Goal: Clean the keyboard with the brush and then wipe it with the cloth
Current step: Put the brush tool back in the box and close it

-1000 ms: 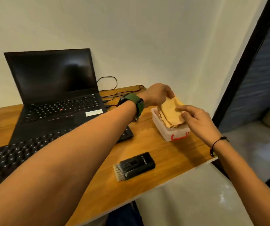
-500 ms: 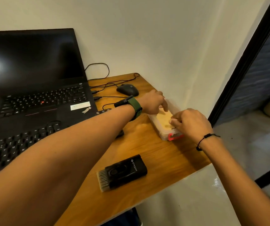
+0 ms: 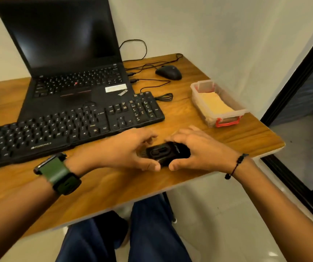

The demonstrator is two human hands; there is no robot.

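Note:
A black brush (image 3: 164, 153) with a block-shaped body lies near the front edge of the wooden desk (image 3: 199, 103). My left hand (image 3: 125, 150) grips its bristle end, thumb in front and fingers behind. My right hand (image 3: 195, 150) curls round its other end the same way. Just behind the hands lies a black external keyboard (image 3: 66, 127). A folded yellow cloth (image 3: 213, 104) sits inside a clear plastic box (image 3: 225, 114) with red latches at the right.
An open black laptop (image 3: 66, 63) stands behind the keyboard. A black mouse (image 3: 168, 72) and loose cables (image 3: 151, 84) lie at the back right. The desk's right edge drops to the floor beside a dark door frame (image 3: 293, 87).
Both hands left the cloth in the plastic box and came down and left to the brush, which they now hold. The view has swung down and left, showing the whole keyboard.

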